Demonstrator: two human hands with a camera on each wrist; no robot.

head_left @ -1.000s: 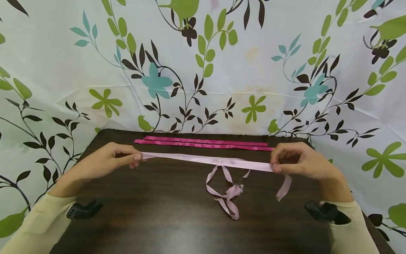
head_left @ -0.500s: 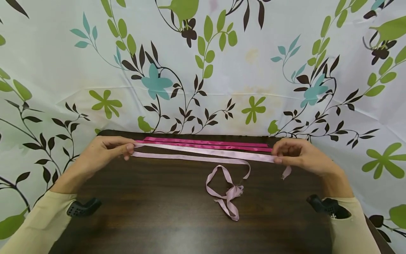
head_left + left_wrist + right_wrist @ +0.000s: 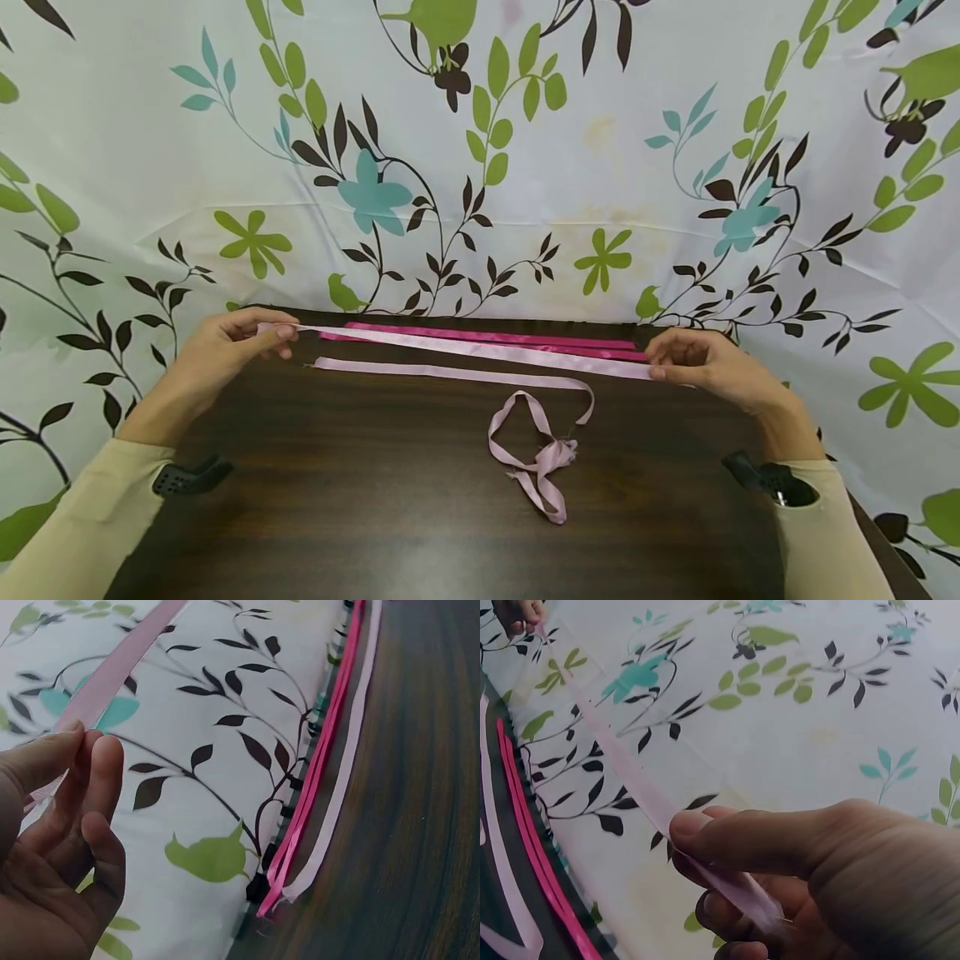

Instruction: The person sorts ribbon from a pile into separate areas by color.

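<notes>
A pale pink ribbon [image 3: 480, 348] is stretched taut between both hands above the far part of the table. My left hand [image 3: 225, 350] pinches it near one end, between thumb and fingertips. At the other end my right hand [image 3: 708, 367] pinches it too, and a short frayed tail shows past the thumb in the right wrist view. Beneath it, another pale pink length [image 3: 450, 372] lies on the table and curves into a loose tangle of ribbon [image 3: 553, 458]. Two hot pink ribbons [image 3: 525, 340] lie side by side behind, partly covered by the held ribbon.
A dark wood-grain table [image 3: 375, 517] spans the space below the hands. Behind it hangs a white cloth [image 3: 465, 267] printed with leaves, flowers and birds, meeting the table's far edge close behind the hot pink ribbons.
My left hand has moved left and away, drawing the ribbon out longer. The right hand has risen slightly, and its hanging tail no longer shows in the head view. One pale length now lies free.
</notes>
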